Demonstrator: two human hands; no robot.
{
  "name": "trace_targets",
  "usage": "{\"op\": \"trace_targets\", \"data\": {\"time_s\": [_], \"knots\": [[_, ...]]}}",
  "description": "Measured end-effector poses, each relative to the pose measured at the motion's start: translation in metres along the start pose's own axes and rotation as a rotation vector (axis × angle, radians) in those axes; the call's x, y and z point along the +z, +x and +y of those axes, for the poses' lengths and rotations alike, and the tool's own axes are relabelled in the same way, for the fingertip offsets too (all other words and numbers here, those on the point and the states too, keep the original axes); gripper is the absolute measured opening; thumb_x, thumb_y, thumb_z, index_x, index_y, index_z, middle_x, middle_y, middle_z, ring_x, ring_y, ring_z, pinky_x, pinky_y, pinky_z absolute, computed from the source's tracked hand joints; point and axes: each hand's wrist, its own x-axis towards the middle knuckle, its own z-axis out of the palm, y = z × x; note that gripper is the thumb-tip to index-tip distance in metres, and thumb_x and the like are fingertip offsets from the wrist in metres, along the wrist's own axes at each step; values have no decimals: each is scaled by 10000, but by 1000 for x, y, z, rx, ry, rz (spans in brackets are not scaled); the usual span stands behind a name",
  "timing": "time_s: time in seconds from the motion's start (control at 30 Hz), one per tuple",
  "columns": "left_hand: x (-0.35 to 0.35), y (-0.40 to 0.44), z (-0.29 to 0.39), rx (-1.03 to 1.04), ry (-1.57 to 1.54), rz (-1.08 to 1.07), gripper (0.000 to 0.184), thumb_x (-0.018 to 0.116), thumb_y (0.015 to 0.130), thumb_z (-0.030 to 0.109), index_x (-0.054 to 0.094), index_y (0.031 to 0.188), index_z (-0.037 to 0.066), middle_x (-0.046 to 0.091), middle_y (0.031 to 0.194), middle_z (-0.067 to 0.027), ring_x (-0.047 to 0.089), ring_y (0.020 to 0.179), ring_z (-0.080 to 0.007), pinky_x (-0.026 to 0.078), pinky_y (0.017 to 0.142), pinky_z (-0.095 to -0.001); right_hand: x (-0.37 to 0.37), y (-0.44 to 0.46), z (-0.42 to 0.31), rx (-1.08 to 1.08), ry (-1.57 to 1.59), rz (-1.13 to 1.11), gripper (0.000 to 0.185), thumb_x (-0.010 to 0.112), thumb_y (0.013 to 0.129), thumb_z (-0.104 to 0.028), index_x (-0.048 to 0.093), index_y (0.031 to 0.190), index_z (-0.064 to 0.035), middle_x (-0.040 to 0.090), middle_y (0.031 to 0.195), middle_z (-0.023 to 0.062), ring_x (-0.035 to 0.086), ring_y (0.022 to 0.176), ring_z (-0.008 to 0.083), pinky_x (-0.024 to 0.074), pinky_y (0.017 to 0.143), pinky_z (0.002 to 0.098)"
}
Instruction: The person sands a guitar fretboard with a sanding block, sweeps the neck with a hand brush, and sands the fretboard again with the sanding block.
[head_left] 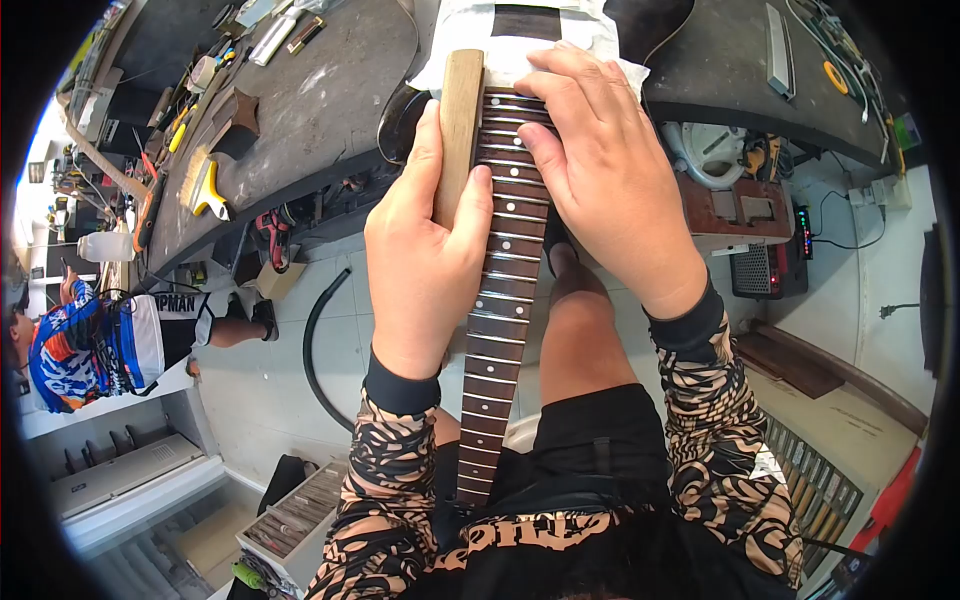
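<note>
At the left edge of the frame, another person (90, 350) in a blue, white and orange top is beside my work area, and a brush (205, 185) with a yellow handle lies on the dark workbench (310, 95) at the upper left. Below the bench I see a red and black power tool (272, 238), and a black hose (312, 340) curves over the tiled floor. Left of centre, my left hand (425, 245) grips a wooden block (460, 120) between the thumb and the fingers I can see; the others are hidden. The block stands along the left edge of the fretboard (500, 290), which runs from the upper centre down to my lap, dark, with shiny frets and pale dots. At the top centre, white covering (460, 28) surrounds a dark strip. Just right of the fretboard, my right hand (610, 165) is open, its fingers spread a little and bent, reaching over the fretboard's upper end and the covering, with my thumb at the fretboard's right side. Farther right, a white tool (708, 150) sits under the bench, and a metal bar (779, 52) lies on top at the upper right.
</note>
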Motion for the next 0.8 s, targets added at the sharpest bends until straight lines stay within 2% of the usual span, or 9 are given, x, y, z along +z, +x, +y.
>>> {"op": "trace_targets", "data": {"time_s": [0.2,0.27,0.37,0.47,0.57,0.67,0.8], "knots": [[5,4,-13,110,-61,62,645,749,1052,126,560,1656,0,810,1274,-284,840,1017,-315,639,881,-389,-1,0,0,8,-14,-1,342,733,1070,-231,656,1372,-90,634,1474,100,592,1469,304,416,1330,494],[4,6,-5,60,-30,36,644,750,1051,132,564,1654,4,815,1253,-283,842,995,-314,640,866,-389,-1,0,0,8,-11,-8,339,737,1067,-226,660,1367,-88,631,1477,100,590,1472,301,413,1332,496],[5,8,-4,34,-18,26,641,750,1052,139,567,1653,9,818,1224,-285,843,979,-314,640,856,-392,0,0,-1,0,-23,8,330,742,1062,-217,667,1354,-84,632,1477,100,589,1475,301,413,1331,503],[9,14,-8,103,44,41,637,752,1052,147,572,1647,7,816,1206,-291,843,977,-323,638,856,-394,-1,-1,-1,17,21,6,331,705,1080,-189,667,1396,-95,637,1509,109,581,1482,358,427,1316,513],[11,22,-6,99,29,42,628,750,1050,146,580,1636,-1,813,1207,-296,843,987,-338,638,868,-402,2,-1,2,-14,-21,8,317,739,1056,-210,673,1335,-75,634,1475,110,587,1478,309,402,1337,505],[10,18,-5,106,31,42,619,745,1048,139,586,1628,-8,810,1222,-297,842,1002,-345,637,887,-407,2,-1,2,-10,-10,9,311,730,1058,-209,667,1332,-75,638,1467,111,581,1484,309,391,1342,507],[8,10,-7,131,73,32,625,739,1045,123,579,1634,-9,806,1248,-299,844,1035,-345,638,893,-405,0,-1,-1,27,1,19,308,709,1079,-188,674,1370,-93,638,1502,99,594,1473,330,428,1319,506]]}}
